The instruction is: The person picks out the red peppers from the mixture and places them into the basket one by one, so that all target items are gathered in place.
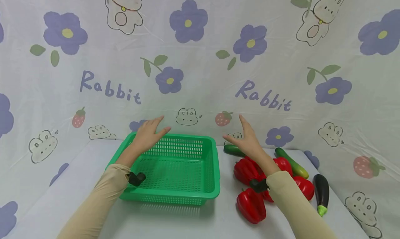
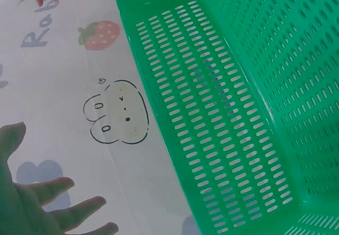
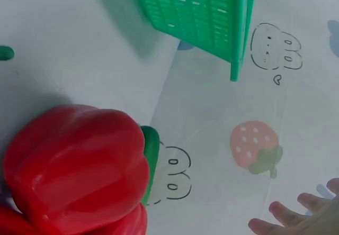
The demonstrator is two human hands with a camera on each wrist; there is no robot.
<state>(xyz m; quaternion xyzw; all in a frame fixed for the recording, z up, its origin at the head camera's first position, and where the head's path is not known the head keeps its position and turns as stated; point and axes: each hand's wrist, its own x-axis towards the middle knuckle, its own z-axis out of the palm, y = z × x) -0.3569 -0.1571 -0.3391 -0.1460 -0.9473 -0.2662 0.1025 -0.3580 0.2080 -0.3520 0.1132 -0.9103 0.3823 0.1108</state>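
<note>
Over the left part of a green plastic basket (image 1: 216,169), my left hand (image 1: 149,135) is raised with its fingers spread and nothing in them. In the left wrist view its fingers (image 2: 79,214) show beside the slotted basket wall (image 2: 212,113). My right hand (image 1: 248,139) is also raised, fingers extended and holding nothing, above a group of red bell peppers (image 1: 251,206). Part of a cucumber (image 1: 232,149) shows behind that hand. In the right wrist view, a large bell pepper (image 3: 79,169) lies close, with the right fingers (image 3: 288,214) off at the lower corner.
A second, yellow-tipped cucumber (image 1: 292,162) lies behind the peppers at the right. An eggplant (image 1: 322,194) rests near the table's right edge. The white table (image 1: 165,225) meets a cloth backdrop (image 1: 200,58) printed with rabbits and flowers. My right sleeve overlaps some peppers.
</note>
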